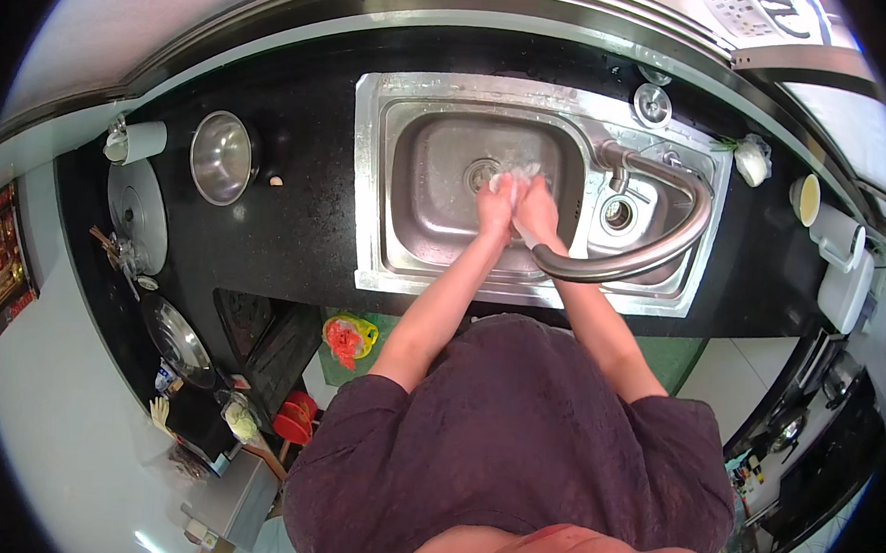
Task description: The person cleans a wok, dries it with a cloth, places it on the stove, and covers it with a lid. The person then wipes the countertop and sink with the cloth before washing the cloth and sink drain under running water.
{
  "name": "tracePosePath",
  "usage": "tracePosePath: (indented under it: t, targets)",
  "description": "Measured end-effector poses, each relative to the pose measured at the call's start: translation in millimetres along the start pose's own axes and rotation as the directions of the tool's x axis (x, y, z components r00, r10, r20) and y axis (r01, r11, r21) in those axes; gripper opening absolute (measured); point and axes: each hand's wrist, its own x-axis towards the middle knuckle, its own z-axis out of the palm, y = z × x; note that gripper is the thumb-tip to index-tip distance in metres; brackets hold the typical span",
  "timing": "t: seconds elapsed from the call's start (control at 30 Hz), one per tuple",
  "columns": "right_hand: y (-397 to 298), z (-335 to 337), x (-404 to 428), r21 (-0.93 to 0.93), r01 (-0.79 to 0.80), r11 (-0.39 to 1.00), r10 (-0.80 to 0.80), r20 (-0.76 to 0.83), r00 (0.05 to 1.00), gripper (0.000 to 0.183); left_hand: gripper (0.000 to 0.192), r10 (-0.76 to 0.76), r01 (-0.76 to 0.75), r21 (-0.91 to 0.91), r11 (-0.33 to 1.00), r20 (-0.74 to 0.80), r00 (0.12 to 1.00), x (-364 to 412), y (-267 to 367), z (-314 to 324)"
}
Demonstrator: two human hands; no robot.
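My left hand (496,208) and my right hand (539,212) are close together inside the large bowl of a stainless steel sink (373,198). Water runs from the mouth of the curved metal tap (631,265) onto them, and white splashes or something pale shows at the fingertips. Blur and water hide whether anything is held between the fingers. Just beyond and left of the hands is the bowl's drain (483,175).
On the black countertop (287,246) at left stand a metal bowl (221,158), a small pale piece (276,181) and a grey lid (138,215). A drain strainer (652,106), a bagged white vegetable (752,162) and a yellow-lined cup (805,200) are at right.
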Motion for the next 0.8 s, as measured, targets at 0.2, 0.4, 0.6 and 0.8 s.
tracePosePath:
  t: [0.2,0.4,0.6,0.8]
  targets:
    - [10.9,-8.6,-10.5,-0.088,0.067,0.994,-0.062,0.058,0.996,0.037,0.032,0.330,-0.351,0.444,0.824,0.128,0.935,-8.0,-1.7,-4.5]
    - [44.3,3.5,16.5,0.593,-0.054,0.803,-0.050,0.159,0.986,0.052,0.024,0.455,-0.578,0.672,0.463,0.379,0.806,-61.5,24.6,-18.6]
    - [15.2,1.8,5.2,0.656,-0.136,0.743,-0.001,0.205,0.979,0.022,0.030,0.519,-0.721,0.532,0.443,0.504,0.691,-79.5,-16.2,-41.8]
    - [18.2,6.7,-31.0,0.706,-0.033,0.707,0.016,0.031,0.999,0.021,0.068,-0.270,0.354,-0.277,0.893,0.298,0.916,-39.9,6.3,-23.9]
